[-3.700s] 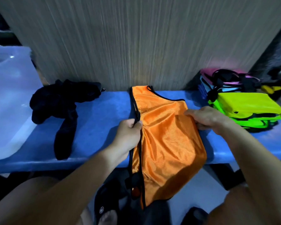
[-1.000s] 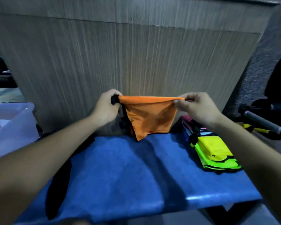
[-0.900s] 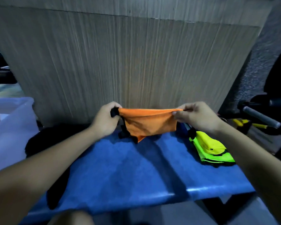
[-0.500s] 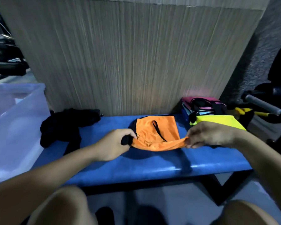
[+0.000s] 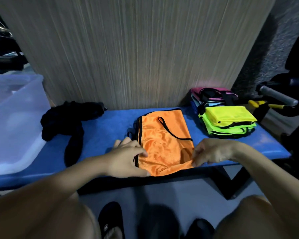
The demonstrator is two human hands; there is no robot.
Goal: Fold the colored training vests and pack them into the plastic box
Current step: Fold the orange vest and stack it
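On the blue worktop [image 5: 100, 135], against the tall wood-grain panel [image 5: 136, 54], your folded orange mesh vest with black trim [image 5: 164, 144] lies flat, its near edge reaching the worktop's front lip. Your left hand [image 5: 128, 159] rests on the vest's near left corner, thumb on top of the fabric at the black edging and the other fingers spread loosely beside it; I cannot tell whether it is actually pinching the cloth. Your right hand [image 5: 212, 152] pinches the vest's near right corner between thumb and curled fingers, lifting that corner slightly. Right of the orange vest, close but apart, sits a stack of folded neon yellow and green vests [image 5: 228, 121], with pink and pale blue folded vests [image 5: 212, 95] just behind it by the panel. Left of the orange vest, well apart, a crumpled black garment [image 5: 71, 121] sprawls on the worktop. Farther left stands the translucent plastic box [image 5: 12, 121], its corner beside that black garment.
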